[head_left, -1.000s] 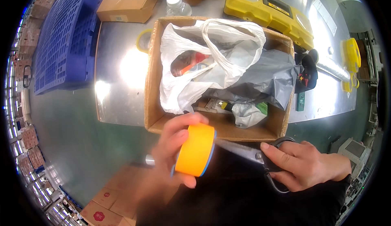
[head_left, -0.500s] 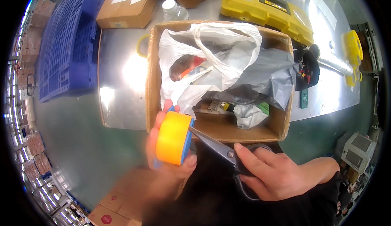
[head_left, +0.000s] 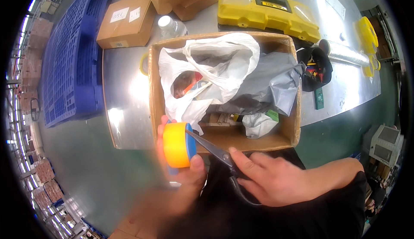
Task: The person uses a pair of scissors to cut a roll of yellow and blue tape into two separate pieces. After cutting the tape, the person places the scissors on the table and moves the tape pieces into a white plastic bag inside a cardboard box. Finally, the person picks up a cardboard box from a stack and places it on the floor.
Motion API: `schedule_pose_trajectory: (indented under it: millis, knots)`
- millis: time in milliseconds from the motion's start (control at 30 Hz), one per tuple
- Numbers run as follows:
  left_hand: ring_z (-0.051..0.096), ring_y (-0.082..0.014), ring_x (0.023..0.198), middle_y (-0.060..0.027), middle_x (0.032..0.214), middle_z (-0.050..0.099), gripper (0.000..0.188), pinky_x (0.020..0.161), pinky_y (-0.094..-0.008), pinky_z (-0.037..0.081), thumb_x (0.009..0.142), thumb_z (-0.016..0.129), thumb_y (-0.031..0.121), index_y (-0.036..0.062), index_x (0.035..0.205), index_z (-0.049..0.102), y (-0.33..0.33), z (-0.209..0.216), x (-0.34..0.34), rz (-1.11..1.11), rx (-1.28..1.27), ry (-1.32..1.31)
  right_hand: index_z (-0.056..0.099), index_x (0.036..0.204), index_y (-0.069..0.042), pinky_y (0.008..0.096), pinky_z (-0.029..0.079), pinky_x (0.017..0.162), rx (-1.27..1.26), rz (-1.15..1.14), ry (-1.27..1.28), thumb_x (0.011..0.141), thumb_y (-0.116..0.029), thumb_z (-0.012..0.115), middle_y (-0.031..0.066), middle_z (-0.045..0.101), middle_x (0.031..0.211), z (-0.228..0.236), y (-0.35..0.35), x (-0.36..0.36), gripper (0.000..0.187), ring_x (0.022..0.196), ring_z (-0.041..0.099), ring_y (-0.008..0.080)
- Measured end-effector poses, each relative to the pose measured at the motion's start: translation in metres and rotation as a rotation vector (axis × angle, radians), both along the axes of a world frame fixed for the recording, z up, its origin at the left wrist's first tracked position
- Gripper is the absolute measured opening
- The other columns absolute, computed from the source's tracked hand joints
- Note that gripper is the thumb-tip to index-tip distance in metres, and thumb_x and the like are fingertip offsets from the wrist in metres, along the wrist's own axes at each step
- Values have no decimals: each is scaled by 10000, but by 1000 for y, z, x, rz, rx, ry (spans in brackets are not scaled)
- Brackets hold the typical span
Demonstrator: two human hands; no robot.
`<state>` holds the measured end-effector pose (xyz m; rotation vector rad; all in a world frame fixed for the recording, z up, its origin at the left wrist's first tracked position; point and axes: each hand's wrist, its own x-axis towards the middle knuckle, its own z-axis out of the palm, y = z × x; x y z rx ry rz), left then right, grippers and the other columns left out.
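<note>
Looks like the lining-up stage tbh, left fingers (head_left: 197, 163) clamped round the orange roll (head_left: 174, 146), right fingers (head_left: 243, 164) gripping scissors (head_left: 211, 147) at its rim, so next move needs steadiness.

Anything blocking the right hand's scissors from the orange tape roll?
Nothing visible: the scissors in the right hand overlap the blue side of the orange tape roll; contact is unclear. The left hand grips around it.
</note>
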<state>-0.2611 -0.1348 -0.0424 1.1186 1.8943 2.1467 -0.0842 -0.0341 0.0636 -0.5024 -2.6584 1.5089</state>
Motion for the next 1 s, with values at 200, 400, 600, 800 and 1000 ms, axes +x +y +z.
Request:
schedule_pose_trajectory:
  millis: [200, 400, 600, 800, 1000]
  knots:
    - [474, -472, 1260, -192, 1394, 454, 826, 1017, -593, 446, 792, 741, 483, 60, 1408, 390, -12, 19, -18, -323, 31, -415, 449, 1395, 26, 365, 521, 610, -64, 275, -104, 856, -131, 680, 154, 591, 828, 44, 86, 1, 608, 674, 623, 314]
    - [438, -446, 1307, -114, 1437, 451, 765, 1025, -614, 424, 834, 666, 526, 139, 1435, 392, -13, 28, -23, -515, 117, -626, 440, 1404, 35, 372, 529, 650, -91, 348, -78, 832, -66, 689, 166, 619, 861, 49, 105, 0, 632, 715, 635, 320]
    - [413, -389, 1342, -55, 1466, 438, 694, 1047, -624, 390, 907, 540, 555, 173, 1459, 365, -1, 34, 0, -359, 229, -791, 402, 1375, 94, 434, 498, 684, -288, 223, 99, 887, -83, 632, 219, 588, 835, 10, 77, 2, 568, 765, 602, 389]
    - [410, -335, 1351, -17, 1496, 394, 715, 1077, -618, 364, 902, 563, 531, 189, 1478, 314, 8, 30, 11, -249, 148, -751, 345, 1421, 79, 397, 506, 601, -135, 91, 113, 890, -108, 636, 178, 542, 820, -11, 37, 7, 634, 676, 580, 331]
    - [381, -316, 1375, -23, 1514, 363, 732, 1100, -593, 351, 888, 619, 485, 185, 1475, 302, 14, 26, 17, -133, 164, -560, 305, 1448, 58, 379, 501, 538, -61, 16, 89, 890, -136, 645, 154, 501, 801, -15, 11, 4, 681, 630, 565, 301]
